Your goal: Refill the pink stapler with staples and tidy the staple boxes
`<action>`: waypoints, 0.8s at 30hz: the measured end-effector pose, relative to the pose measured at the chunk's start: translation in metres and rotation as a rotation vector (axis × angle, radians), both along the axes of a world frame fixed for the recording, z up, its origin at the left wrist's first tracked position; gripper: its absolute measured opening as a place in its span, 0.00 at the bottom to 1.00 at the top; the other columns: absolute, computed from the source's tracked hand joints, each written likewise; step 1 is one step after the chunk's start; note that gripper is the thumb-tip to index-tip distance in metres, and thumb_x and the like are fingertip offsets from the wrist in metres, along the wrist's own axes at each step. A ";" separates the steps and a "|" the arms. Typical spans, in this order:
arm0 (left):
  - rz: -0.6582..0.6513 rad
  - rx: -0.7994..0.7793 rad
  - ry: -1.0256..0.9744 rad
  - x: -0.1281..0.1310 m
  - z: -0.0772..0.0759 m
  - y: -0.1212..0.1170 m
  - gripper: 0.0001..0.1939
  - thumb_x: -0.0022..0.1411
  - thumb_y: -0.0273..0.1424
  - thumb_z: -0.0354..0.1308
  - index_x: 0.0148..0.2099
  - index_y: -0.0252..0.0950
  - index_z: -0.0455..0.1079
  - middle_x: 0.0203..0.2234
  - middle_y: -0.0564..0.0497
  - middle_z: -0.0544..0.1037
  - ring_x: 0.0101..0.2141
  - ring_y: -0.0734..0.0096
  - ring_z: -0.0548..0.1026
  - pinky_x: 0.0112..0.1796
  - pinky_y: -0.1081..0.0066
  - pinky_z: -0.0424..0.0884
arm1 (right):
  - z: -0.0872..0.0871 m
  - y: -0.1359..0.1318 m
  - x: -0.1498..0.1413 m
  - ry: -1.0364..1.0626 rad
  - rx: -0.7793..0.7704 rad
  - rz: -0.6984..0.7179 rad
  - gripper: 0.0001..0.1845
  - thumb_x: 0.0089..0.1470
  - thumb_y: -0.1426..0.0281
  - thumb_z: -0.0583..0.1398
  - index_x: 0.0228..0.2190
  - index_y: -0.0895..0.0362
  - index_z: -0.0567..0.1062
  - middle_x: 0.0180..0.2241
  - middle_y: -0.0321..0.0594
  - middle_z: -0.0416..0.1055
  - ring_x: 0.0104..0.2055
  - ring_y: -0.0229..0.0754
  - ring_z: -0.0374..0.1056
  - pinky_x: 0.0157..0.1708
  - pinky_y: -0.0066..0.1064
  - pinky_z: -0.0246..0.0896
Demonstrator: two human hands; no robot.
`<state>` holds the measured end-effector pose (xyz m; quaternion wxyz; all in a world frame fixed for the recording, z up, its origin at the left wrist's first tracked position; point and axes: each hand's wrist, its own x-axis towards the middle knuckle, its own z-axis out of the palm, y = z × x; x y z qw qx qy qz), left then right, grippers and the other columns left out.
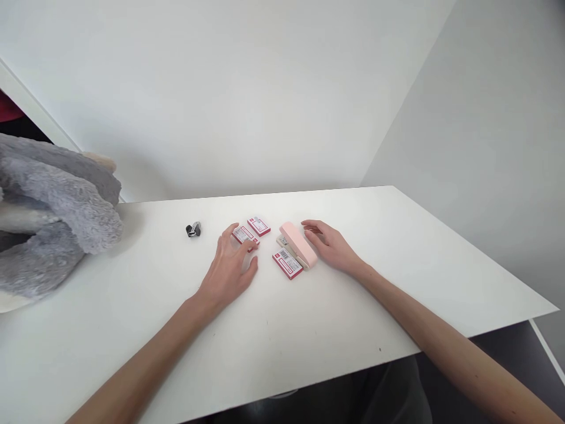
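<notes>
A pink stapler (pixel 298 244) with a pale base lies at a slant in the middle of the white table. My right hand (pixel 329 242) rests just right of it, fingers loosely bent and apart, holding nothing. Three small red-and-white boxes with printed labels are to its left. Over the left box (pixel 243 234) is my left hand (pixel 227 266); its fingers are spread by the box's two ends, and the thumb is off it. Fingers hide part of that box. The back box (pixel 258 226) lies beyond it. The front box (pixel 288 262) lies close against the stapler's left side.
A small black and silver object (pixel 193 229) lies left of the boxes. Grey plush fabric or a soft toy (pixel 62 200) covers the table's left end. A white wall (pixel 247 106) stands behind the table (pixel 309 330), whose front edge runs below my forearms.
</notes>
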<state>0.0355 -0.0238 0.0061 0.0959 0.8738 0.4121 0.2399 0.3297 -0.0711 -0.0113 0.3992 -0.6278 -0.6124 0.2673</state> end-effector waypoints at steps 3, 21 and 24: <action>0.009 0.037 -0.002 -0.001 -0.001 0.002 0.14 0.71 0.36 0.54 0.56 0.40 0.72 0.72 0.39 0.53 0.64 0.41 0.67 0.50 0.42 0.79 | -0.001 0.001 0.001 0.001 0.003 -0.001 0.23 0.71 0.53 0.53 0.60 0.47 0.72 0.64 0.43 0.71 0.66 0.50 0.67 0.65 0.49 0.64; -0.249 0.237 0.017 0.001 0.003 0.002 0.16 0.70 0.30 0.55 0.57 0.43 0.75 0.50 0.46 0.82 0.60 0.53 0.73 0.62 0.48 0.70 | 0.002 -0.002 -0.001 0.014 -0.002 0.008 0.23 0.71 0.52 0.53 0.59 0.46 0.72 0.65 0.43 0.70 0.66 0.51 0.66 0.64 0.48 0.65; -0.212 0.257 0.001 0.000 0.002 0.004 0.16 0.71 0.32 0.55 0.58 0.44 0.75 0.53 0.47 0.81 0.62 0.52 0.71 0.64 0.47 0.67 | 0.002 -0.003 -0.001 0.019 -0.004 0.011 0.23 0.71 0.51 0.53 0.59 0.46 0.72 0.64 0.43 0.71 0.66 0.51 0.66 0.64 0.49 0.65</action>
